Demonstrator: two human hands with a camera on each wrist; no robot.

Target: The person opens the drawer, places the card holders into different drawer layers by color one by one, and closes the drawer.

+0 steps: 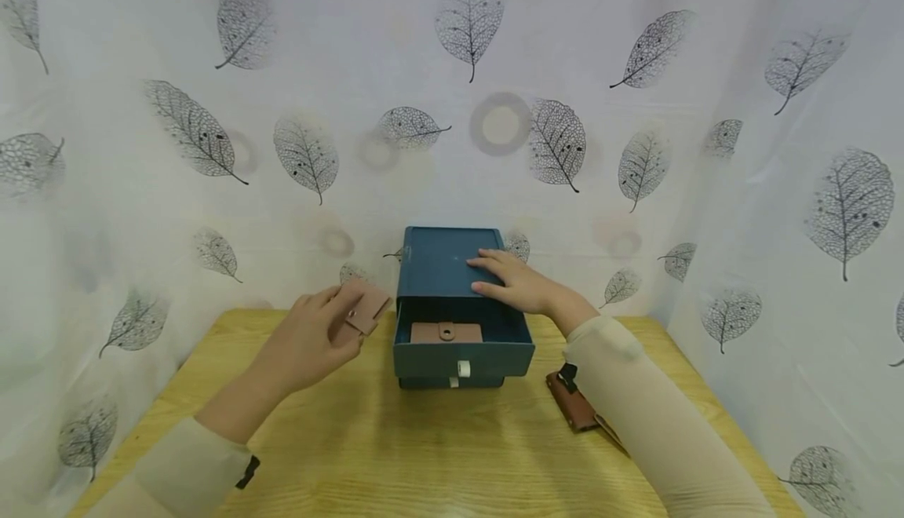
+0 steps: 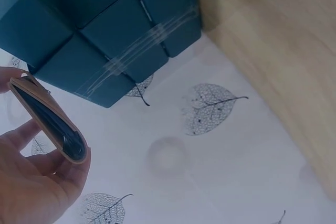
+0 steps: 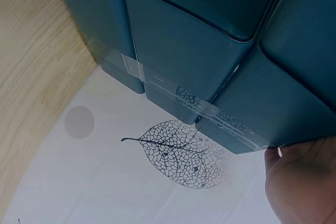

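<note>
My left hand (image 1: 304, 345) pinches a small pink wallet (image 1: 369, 310) with a snap, just left of the blue drawer box (image 1: 448, 259). In the left wrist view the pink wallet (image 2: 52, 121) shows edge-on, with dark layers inside its fold. My right hand (image 1: 519, 282) rests on the box's top, its fingers spread toward the left. The upper drawer (image 1: 431, 359) is pulled out, and inside lies another pink wallet (image 1: 424, 333) with a snap strap. In the right wrist view part of my right hand (image 3: 302, 182) shows at the box's edge.
A brown leather wallet (image 1: 572, 404) lies on the wooden table (image 1: 339, 447), partly hidden under my right forearm. A lower drawer (image 1: 487, 382) sits below the pulled-out one. Clear tape (image 2: 136, 51) runs across the stacked box sections. A leaf-print curtain (image 1: 395, 47) hangs behind and at both sides.
</note>
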